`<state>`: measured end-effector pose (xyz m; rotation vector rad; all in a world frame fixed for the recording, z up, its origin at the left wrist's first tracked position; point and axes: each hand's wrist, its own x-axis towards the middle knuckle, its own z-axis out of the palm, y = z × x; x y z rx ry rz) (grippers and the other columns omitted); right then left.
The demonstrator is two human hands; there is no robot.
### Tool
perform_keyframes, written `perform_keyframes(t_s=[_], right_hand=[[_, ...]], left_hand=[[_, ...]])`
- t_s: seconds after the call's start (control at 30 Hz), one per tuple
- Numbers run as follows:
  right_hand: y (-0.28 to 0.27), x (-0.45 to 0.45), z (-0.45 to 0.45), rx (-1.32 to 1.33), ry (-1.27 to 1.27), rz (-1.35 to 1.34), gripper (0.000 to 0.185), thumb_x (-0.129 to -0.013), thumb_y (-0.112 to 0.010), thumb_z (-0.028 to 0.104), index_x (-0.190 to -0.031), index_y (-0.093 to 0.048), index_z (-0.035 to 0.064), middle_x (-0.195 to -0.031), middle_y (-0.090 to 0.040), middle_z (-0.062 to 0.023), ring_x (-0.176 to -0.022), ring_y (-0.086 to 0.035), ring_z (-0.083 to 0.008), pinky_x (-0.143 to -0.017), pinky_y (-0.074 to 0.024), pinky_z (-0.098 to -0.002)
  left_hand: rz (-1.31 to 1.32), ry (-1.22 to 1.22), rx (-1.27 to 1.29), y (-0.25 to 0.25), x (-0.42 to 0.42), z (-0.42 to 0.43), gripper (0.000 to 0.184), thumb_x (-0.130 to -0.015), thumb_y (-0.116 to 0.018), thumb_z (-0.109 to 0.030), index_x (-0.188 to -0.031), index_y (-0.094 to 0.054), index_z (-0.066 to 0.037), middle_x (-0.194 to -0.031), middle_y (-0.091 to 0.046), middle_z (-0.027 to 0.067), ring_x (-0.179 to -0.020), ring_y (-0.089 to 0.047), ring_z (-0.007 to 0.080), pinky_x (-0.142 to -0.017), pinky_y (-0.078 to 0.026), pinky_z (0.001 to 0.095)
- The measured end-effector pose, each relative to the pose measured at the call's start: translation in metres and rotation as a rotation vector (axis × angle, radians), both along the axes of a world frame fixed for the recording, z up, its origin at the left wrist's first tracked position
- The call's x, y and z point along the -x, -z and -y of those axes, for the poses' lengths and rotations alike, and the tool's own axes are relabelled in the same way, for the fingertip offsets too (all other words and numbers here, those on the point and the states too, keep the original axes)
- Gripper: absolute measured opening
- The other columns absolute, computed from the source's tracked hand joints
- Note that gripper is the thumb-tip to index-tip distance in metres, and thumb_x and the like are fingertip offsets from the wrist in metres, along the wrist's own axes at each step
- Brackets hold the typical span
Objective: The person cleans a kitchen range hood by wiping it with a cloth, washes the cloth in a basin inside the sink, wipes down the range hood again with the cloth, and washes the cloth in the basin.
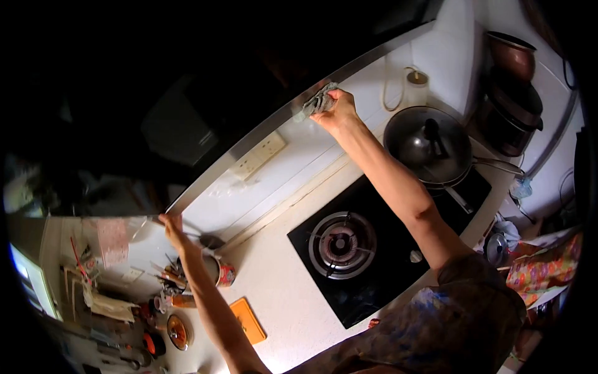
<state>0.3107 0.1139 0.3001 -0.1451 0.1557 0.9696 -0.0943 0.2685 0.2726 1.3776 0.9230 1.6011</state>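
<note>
My right hand (337, 112) is closed around a crumpled grey-green cloth (319, 100), which presses on the metal lower edge of a dark, glossy range hood (255, 130). At the hood's left corner, my left hand (172, 228) grips the edge with its fingertips, partly hidden by the hood. Beneath my arms lies a black gas cooktop (367, 296) with a round burner (342, 245). A dark wok (408, 134) with a lid or utensil inside sits on the cooktop's right side, under my right forearm.
A white wall socket strip (260, 154) is behind the hood edge. An orange board (249, 320) lies on the pale counter (277, 274). Utensils in a container (212, 269) and a glass-lidded pot (178, 331) stand left. A dark rice cooker (511, 115) stands at the right.
</note>
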Motion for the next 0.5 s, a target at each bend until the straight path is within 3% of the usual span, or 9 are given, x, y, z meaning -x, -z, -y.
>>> perform_keyframes(t_s=[0.07,0.2,0.27,0.3,0.33,0.5], right_hand=[[-0.007,-0.036,0.015,0.008,0.075,0.002,0.021,-0.083,-0.038,0.013,-0.100,-0.049,0.0061,-0.102,-0.054,-0.0085,-0.097,-0.053,-0.0248,-0.085,-0.0447,-0.0472],[-0.012,-0.119,0.041,0.094,0.134,0.007,0.019,-0.085,-0.036,0.016,-0.095,-0.051,0.0085,-0.096,-0.055,-0.0053,-0.089,-0.053,-0.0227,-0.081,-0.0443,-0.0441],[-0.015,-0.157,0.053,0.144,0.191,0.029,0.019,-0.086,-0.036,0.018,-0.093,-0.050,0.0083,-0.095,-0.056,-0.0065,-0.087,-0.054,-0.0232,-0.080,-0.0455,-0.0431],[-0.015,-0.180,0.057,0.196,0.264,0.019,0.017,-0.085,-0.037,0.019,-0.092,-0.049,0.0083,-0.095,-0.056,-0.0073,-0.086,-0.055,-0.0238,-0.079,-0.0465,-0.0434],[-0.015,-0.204,0.062,0.246,0.337,0.010,0.016,-0.085,-0.038,0.020,-0.091,-0.049,0.0084,-0.095,-0.057,-0.0082,-0.085,-0.055,-0.0245,-0.078,-0.0475,-0.0437],[-0.003,-0.332,0.077,0.162,0.465,0.035,0.016,-0.079,-0.040,0.018,-0.089,-0.047,0.0082,-0.095,-0.054,-0.0102,-0.087,-0.053,-0.0268,-0.078,-0.0465,-0.0475]], left_hand=[[0.005,0.001,0.059,0.012,0.017,-0.022,0.066,-0.091,-0.040,-0.051,-0.126,-0.041,0.004,-0.119,-0.054,0.0112,-0.113,-0.049,0.0197,-0.103,-0.033,0.0346],[-0.048,0.014,0.025,0.019,0.031,-0.031,0.065,-0.093,-0.034,-0.051,-0.130,-0.037,0.002,-0.130,-0.046,0.0148,-0.122,-0.042,0.0255,-0.107,-0.025,0.0361],[-0.099,-0.047,0.081,0.015,0.027,-0.024,0.073,-0.089,-0.031,-0.059,-0.135,-0.033,-0.003,-0.136,-0.040,0.0140,-0.127,-0.036,0.0280,-0.108,-0.014,0.0477],[-0.150,-0.132,0.185,-0.004,0.001,0.011,0.080,-0.084,-0.030,-0.069,-0.138,-0.029,-0.010,-0.140,-0.036,0.0111,-0.131,-0.030,0.0280,-0.103,-0.002,0.0591],[-0.225,-0.059,0.159,0.002,0.013,0.002,0.085,-0.080,-0.029,-0.074,-0.140,-0.027,-0.013,-0.142,-0.034,0.0087,-0.132,-0.028,0.0267,-0.098,0.005,0.0646],[-0.176,-0.059,0.147,0.001,0.005,0.008,0.084,-0.080,-0.027,-0.074,-0.141,-0.022,-0.015,-0.144,-0.030,0.0075,-0.132,-0.027,0.0273,-0.099,0.006,0.0641]])
